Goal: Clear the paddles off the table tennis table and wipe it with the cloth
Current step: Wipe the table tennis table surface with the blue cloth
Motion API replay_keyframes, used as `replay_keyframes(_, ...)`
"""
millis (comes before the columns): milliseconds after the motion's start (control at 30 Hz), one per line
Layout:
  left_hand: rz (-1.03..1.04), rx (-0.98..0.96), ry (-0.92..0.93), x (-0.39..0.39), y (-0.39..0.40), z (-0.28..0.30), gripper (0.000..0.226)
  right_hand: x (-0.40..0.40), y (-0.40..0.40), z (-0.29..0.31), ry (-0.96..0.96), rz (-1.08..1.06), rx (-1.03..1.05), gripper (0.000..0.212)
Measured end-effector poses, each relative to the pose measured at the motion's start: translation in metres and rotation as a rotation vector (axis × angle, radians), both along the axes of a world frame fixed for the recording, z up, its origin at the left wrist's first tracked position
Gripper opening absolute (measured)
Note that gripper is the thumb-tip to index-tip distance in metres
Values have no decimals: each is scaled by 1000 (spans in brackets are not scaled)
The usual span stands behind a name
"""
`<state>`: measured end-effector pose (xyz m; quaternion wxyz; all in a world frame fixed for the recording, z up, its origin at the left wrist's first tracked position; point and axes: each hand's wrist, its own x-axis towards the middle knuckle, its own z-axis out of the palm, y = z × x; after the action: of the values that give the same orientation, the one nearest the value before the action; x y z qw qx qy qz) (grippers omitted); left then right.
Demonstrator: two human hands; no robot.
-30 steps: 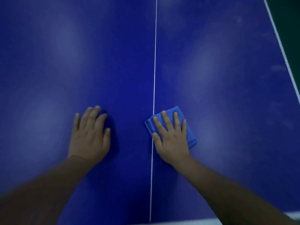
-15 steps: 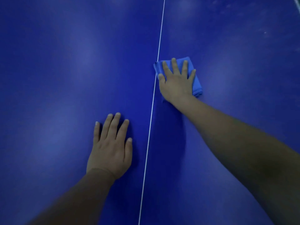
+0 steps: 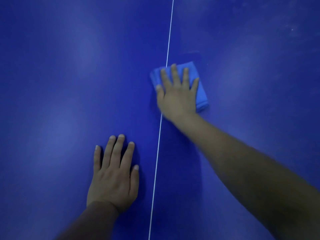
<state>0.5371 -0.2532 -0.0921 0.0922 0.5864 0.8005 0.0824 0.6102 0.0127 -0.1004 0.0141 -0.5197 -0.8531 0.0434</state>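
From the head view, the right hand [image 3: 176, 94] lies flat on the folded blue cloth [image 3: 200, 94], fingers straight and slightly spread, pressing it to the table [image 3: 69, 84] across the white centre line [image 3: 168, 49], likely to spread pressure for wiping. The left hand [image 3: 114, 177] rests palm-down nearer the body, fingers straight and close together, seemingly bracing the reach. No paddles show; the right hand's edges are blurred

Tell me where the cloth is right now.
In the head view, the cloth lies flat under the right hand, straddling the table's white centre line.
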Motion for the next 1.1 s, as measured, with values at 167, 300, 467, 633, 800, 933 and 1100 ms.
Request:
replay_keyframes(167, -5, -6, 8, 0, -1, -3, 61, 7, 11, 2, -36, 202, -18, 60)
replay_keyframes(300, -13, -3, 12, -1, -2, -5, 61, 50, 100, 9, -52, -280, -65, 60)
replay_keyframes(467, -13, -11, -1, -2, -3, -5, 61, 10, 52, 3, -22, -260, -17, 61)
replay_keyframes(633, -11, 8, 14, -2, -3, -7, 62, -17, 39, 2, -38, 170, -39, 61)
replay_keyframes(800, 6, -7, -13, 0, -2, -4, 63, 117, 143, 10, -50, -474, 1, 59)
replay_keyframes(933, 12, -18, -27, 0, 0, -1, 63, 122, 129, 13, 18, -630, -47, 60)
replay_keyframes(1100, 15, -9, -17, 2, 1, -1, 63, 67, 61, -1, -99, 128, -30, 64)
